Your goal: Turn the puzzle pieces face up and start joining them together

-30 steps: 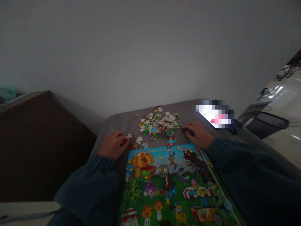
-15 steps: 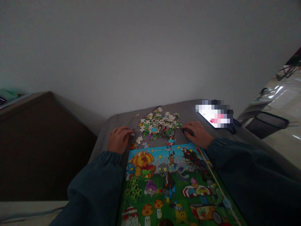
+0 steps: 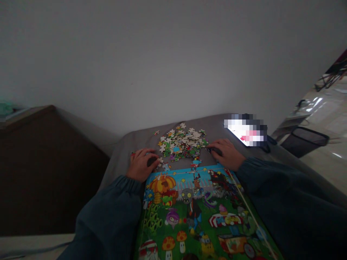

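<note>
Since half a second ago, the left hand (image 3: 141, 165) has lowered towards a loose piece (image 3: 161, 161) near the picture board (image 3: 199, 216). Its fingers are bent and slightly parted; I cannot tell whether they grip it. The right hand (image 3: 229, 154) stays beside the puzzle pile (image 3: 184, 140) on grey cloth (image 3: 143, 139), fingers curled, hold unclear.

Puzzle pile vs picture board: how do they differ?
- Form: the puzzle pile is a loose, jumbled heap; the picture board is a flat panel.
- Look: the pile shows many pale, blank patches; the board is printed, mostly green with a blue strip on top.
- Framing: the board runs off the bottom; the pile sits beyond its far edge.
Shared: both show multicoloured print.
</note>
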### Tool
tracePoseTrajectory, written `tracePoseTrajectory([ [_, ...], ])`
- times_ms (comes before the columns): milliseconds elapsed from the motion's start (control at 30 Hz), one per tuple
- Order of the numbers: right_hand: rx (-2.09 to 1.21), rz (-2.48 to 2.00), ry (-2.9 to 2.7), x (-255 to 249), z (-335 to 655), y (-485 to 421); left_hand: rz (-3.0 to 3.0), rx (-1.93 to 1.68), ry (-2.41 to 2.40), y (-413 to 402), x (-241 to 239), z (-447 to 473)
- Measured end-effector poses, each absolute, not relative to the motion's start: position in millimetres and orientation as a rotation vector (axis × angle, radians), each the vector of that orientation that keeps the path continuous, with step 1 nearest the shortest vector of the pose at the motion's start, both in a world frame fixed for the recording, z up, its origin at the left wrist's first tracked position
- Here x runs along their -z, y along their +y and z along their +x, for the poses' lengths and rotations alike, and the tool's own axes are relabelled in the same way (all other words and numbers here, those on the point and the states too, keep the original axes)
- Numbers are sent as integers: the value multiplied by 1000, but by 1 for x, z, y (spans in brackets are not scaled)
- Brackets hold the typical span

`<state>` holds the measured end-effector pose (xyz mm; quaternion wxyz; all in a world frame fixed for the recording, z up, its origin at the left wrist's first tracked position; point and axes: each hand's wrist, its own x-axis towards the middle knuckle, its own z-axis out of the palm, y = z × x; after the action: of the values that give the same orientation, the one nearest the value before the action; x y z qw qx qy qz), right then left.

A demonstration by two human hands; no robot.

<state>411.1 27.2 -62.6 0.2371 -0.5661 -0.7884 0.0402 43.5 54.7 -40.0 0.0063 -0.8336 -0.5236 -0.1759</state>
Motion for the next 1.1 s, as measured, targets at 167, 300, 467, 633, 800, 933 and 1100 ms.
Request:
tracePoseTrajectory([
  [167,-107,-1547,-2159,62,411,27,-2588,651,-1631,54,36,45],
  [300,-99,-1541,-2164,62,410,27,-2617,624,-1532,49,33,48],
  [467,-92,-1541,-2176,62,410,27,-2689,555,-1398,50,31,53],
  [633,-100,-1544,-2170,61,409,27,-2676,532,-1440,57,30,52],
  [800,-120,-1550,-2165,61,409,27,-2727,451,-1458,56,27,39],
  [933,-130,-1550,-2172,60,409,27,-2752,419,-1463,57,28,33],
  [1100,-134,-1558,-2169,58,408,26,-2802,428,-1435,61,29,37],
])
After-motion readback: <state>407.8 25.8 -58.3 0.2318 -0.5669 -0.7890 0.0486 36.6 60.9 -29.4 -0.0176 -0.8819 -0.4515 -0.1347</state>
